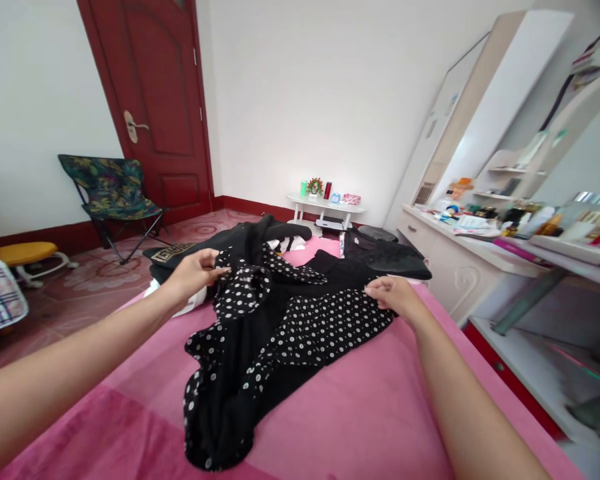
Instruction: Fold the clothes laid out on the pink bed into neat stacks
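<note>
A black garment with white polka dots [325, 327] lies crumpled on a pink bed cover [370, 407]. My left hand [200, 270] pinches its dotted cloth at the upper left, lifting that part a little. At the upper right, my right hand [393, 297] is closed with thumb and fingertips on the garment's edge. Between the hands the dotted panel is spread out, while plain black folds hang toward the near left. Whether it is a dress or a blouse I cannot tell.
Beyond lie black clothes with gold lettering [173, 252] and more dark clothing [380, 250]. A cluttered dresser [460, 260] stands right, a folding chair [115, 193] and yellow stool [27, 253] left. At the far wall is a small white table [305, 200].
</note>
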A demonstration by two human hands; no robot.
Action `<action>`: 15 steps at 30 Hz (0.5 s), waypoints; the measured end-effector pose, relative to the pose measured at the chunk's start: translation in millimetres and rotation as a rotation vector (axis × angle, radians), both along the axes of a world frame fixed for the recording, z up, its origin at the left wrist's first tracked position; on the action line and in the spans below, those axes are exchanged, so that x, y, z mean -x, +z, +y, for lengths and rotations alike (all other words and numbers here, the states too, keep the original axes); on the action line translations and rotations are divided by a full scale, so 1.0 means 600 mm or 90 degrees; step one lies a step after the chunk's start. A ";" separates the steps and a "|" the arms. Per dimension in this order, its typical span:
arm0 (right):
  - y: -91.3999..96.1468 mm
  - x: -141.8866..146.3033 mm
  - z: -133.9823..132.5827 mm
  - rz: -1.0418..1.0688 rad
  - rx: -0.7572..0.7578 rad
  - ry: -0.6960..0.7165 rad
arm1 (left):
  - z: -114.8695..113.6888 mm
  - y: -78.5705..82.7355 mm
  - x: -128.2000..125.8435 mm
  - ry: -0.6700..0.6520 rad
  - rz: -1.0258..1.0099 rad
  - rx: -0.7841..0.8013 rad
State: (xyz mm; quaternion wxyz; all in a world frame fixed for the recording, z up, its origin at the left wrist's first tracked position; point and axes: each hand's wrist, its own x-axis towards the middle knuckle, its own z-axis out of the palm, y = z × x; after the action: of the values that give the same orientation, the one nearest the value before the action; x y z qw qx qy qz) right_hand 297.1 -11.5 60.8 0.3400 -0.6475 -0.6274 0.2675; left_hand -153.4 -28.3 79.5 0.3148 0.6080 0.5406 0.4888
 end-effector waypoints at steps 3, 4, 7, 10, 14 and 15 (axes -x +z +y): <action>0.007 0.035 -0.011 -0.084 -0.084 0.050 | 0.012 -0.009 0.041 0.186 0.211 -0.108; 0.003 0.057 -0.015 -0.109 -0.113 0.071 | 0.007 -0.007 0.040 0.204 0.274 -0.163; -0.016 0.128 -0.031 -0.179 -0.196 0.140 | -0.030 0.008 -0.004 0.080 0.396 -0.276; -0.020 0.166 -0.047 -0.286 -0.184 0.205 | -0.082 0.016 -0.070 -0.145 0.469 -0.310; 0.023 0.138 -0.063 -0.302 0.054 0.298 | -0.142 0.003 -0.112 -0.329 0.578 -0.248; 0.035 0.122 -0.064 -0.269 0.119 0.315 | -0.155 -0.001 -0.111 -0.358 0.594 -0.194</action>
State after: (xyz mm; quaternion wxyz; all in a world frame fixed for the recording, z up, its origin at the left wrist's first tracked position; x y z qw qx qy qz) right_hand 223.9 -50.0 81.5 0.0662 -0.5451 -0.7948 0.2586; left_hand -86.5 -121.3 78.8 0.0697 0.9189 0.3630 0.1379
